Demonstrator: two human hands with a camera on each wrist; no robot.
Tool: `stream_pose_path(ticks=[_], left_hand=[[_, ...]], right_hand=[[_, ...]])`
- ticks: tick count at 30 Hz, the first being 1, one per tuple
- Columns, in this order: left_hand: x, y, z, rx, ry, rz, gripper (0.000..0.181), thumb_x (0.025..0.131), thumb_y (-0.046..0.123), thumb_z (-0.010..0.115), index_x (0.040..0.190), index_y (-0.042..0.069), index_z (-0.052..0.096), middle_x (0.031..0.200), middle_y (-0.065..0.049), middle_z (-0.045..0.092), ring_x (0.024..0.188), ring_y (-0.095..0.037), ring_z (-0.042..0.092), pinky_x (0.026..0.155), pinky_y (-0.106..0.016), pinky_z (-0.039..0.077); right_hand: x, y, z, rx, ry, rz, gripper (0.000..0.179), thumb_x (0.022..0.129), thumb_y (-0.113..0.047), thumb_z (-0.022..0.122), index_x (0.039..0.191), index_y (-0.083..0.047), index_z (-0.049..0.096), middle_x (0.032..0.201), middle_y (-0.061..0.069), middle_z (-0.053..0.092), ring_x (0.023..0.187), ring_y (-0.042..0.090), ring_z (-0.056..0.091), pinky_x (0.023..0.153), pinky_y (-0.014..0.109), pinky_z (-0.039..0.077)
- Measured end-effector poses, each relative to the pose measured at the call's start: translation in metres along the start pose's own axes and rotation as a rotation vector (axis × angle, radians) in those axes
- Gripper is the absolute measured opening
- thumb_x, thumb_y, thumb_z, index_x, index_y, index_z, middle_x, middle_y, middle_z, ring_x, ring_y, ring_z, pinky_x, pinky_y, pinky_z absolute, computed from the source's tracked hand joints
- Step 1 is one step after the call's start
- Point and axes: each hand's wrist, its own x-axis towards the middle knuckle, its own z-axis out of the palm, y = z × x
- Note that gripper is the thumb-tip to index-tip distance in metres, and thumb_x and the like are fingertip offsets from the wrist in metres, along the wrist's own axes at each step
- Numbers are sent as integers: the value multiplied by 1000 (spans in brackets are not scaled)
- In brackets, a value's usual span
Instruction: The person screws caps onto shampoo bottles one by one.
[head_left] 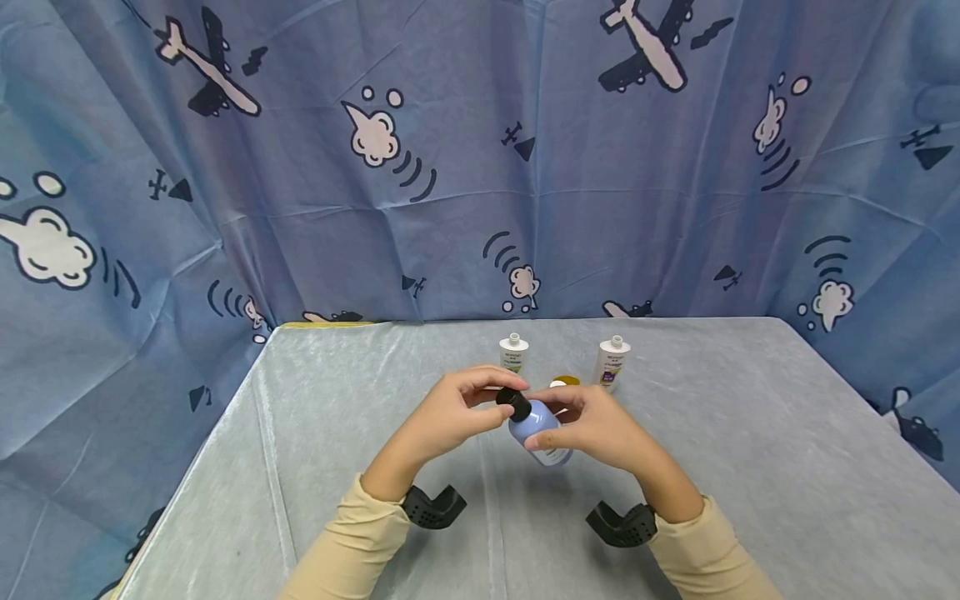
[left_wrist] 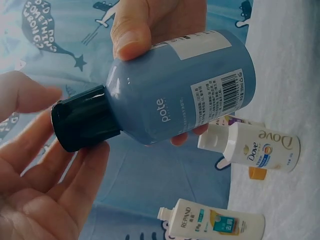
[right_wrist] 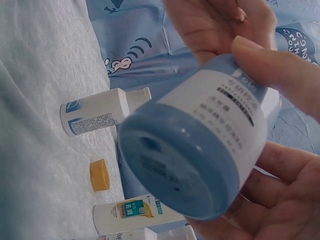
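My right hand (head_left: 600, 427) grips a blue bottle (head_left: 542, 423), thumb on the near side and fingers behind it. The bottle is tilted, held above the table, its black cap (head_left: 514, 403) pointing toward my left hand (head_left: 459, 408). That hand has thumb and fingers about the cap, which sits on the bottle's neck in the left wrist view. A printed label with a barcode (left_wrist: 231, 91) shows on the bottle's side there. In the right wrist view, the bottle's base (right_wrist: 170, 165) faces the camera.
Two white bottles with bare narrow necks stand behind my hands, one at left (head_left: 513, 353), one at right (head_left: 611, 363). Between them are a yellow cap (head_left: 568, 380) and a white Dove bottle (left_wrist: 262, 146). A grey cloth covers the table (head_left: 360, 375); a blue patterned curtain (head_left: 450, 167) hangs behind.
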Motion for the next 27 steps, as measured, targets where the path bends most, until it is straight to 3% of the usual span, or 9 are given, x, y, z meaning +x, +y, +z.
stream_pose_path(ticks=[5, 10, 14, 21, 27], left_hand=[[1, 0, -1, 3, 73, -146, 39, 88, 16, 76, 125, 8, 66, 126, -11, 66, 103, -17, 67, 89, -28, 56], [2, -2, -2, 30, 123, -190, 31, 86, 20, 79, 114, 12, 71, 108, -7, 69, 94, -18, 66, 84, -30, 56], [2, -1, -1, 37, 120, -181, 28, 86, 18, 78, 112, 10, 71, 105, -9, 69, 86, -13, 68, 82, -30, 56], [1, -1, -1, 12, 56, -128, 30, 89, 11, 74, 116, 2, 69, 119, -17, 66, 97, -15, 70, 85, -29, 59], [0, -2, -1, 31, 22, -6, 27, 88, 2, 68, 114, -5, 68, 121, -19, 64, 110, -17, 63, 97, -26, 54]], right_hand=[[0, -1, 0, -18, 6, -12, 56, 77, -25, 87, 123, -1, 68, 112, 13, 66, 94, 20, 65, 77, 27, 58], [-1, -2, -1, -18, 2, -17, 55, 77, -25, 86, 123, 0, 68, 112, 14, 66, 93, 18, 65, 76, 27, 57], [0, -1, 0, -23, 4, -8, 55, 76, -26, 87, 122, -1, 68, 111, 14, 66, 92, 18, 66, 76, 28, 58], [0, 1, 0, -25, 8, 7, 56, 75, -26, 88, 122, -1, 68, 112, 13, 66, 93, 19, 67, 76, 28, 58], [0, 0, 0, -16, 6, 10, 57, 75, -26, 88, 122, -2, 68, 112, 14, 66, 91, 19, 68, 75, 28, 59]])
